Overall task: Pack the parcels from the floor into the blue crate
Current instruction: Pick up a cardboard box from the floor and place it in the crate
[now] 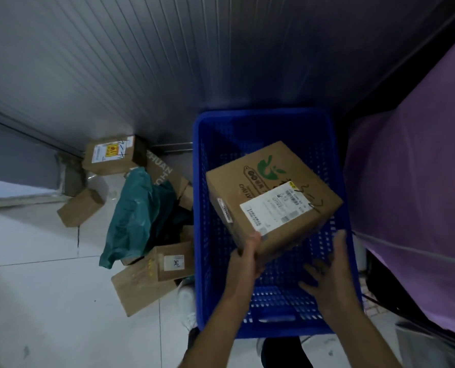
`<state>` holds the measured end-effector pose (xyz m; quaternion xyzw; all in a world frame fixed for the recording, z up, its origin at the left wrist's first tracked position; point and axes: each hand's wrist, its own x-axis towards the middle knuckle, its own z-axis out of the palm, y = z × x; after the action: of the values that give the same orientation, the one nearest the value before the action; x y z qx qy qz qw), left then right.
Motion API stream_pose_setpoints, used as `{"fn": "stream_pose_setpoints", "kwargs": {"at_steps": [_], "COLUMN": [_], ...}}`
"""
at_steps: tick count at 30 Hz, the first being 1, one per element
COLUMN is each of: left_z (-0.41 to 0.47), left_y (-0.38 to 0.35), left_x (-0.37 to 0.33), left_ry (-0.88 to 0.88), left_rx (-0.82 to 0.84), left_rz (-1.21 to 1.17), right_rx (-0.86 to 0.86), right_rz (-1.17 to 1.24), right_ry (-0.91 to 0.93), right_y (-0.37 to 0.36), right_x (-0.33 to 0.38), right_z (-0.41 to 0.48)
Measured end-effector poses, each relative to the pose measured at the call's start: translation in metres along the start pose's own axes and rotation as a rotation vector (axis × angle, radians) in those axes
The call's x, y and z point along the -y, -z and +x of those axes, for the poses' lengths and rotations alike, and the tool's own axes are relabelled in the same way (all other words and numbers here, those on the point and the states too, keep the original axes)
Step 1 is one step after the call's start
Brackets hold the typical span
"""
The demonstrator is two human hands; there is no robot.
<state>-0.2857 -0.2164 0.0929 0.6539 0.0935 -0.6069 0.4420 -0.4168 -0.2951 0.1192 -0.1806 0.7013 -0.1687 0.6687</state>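
- Head view, the only angle here: a cardboard box with a green logo and a white shipping label (pixel 274 197) is tipped on a slant inside the blue crate (pixel 202 208), far end higher, near corner dipping toward the crate floor.
- The left hand (pixel 247 257) has its fingers wrapped on the box's near bottom corner, so that's the one carrying it. The right hand (pixel 329 282) is spread flat with nothing in it, just off the box's near right side, not touching as far as I can see.
- Handling guess: it looks like stiff corrugated card with square edges and taped seams, so it shouldn't crush. One hand is managing it on a corner, so I'd call it light to middling, though that's only a guess. Card is grippy, tape strips are the slick bits.
- Best hold imo is two opposite bottom edges, palms under, not one corner, since a corner grip lets it swing.
- The crate looks otherwise empty, with a perforated floor, so there's plenty of room to lay the box flat.
- Still on the tile floor to the left: a labelled box (pixel 112 154) far by the wall, a small plain box (pixel 81 207), a teal poly mailer (pixel 134 216) (soft, floppy, grab a bunch of it), a box marked 30 (pixel 173 261), and a flat cardboard parcel (pixel 138 288) nearest.
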Motion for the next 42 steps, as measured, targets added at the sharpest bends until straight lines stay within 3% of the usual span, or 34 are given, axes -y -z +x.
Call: {"fn": "stream_pose_setpoints", "kwargs": {"at_steps": [5, 8, 13, 18, 22, 26, 38, 42], "left_z": [0.005, 0.008, 0.009, 0.04, 0.069, 0.116, 0.273, 0.305], "left_y": [-0.041, -0.049, -0.042, -0.003, 0.019, 0.031, 0.03, 0.02], "left_x": [0.034, 0.042, 0.033, -0.001, -0.023, -0.035, 0.038, 0.037], "left_ry": [-0.09, -0.089, -0.018, -0.007, -0.08, -0.067, -0.14, -0.114], "left_rx": [-0.023, -0.054, 0.07, -0.187, -0.11, -0.124, -0.421, -0.537], "left_rz": [-0.168, -0.171, -0.104, -0.034, 0.123, 0.136, 0.038, 0.129], "right_rx": [0.297, 0.296, 0.242, 0.175, 0.214, 0.246, 0.341, 0.362], "right_rz": [-0.061, -0.043, -0.152, -0.29, -0.417, -0.506, -0.541, -0.561], "right_ry": [-0.055, -0.037, 0.036, -0.004, 0.01, 0.062, 0.193, 0.189], "right_y": [-0.026, -0.027, -0.016, 0.001, 0.005, -0.016, -0.074, -0.087], "right_x": [-0.025, -0.023, -0.004, 0.023, 0.04, 0.044, -0.017, -0.033], "right_z": [0.017, 0.031, 0.041, 0.064, 0.092, 0.142, 0.305, 0.345]}}
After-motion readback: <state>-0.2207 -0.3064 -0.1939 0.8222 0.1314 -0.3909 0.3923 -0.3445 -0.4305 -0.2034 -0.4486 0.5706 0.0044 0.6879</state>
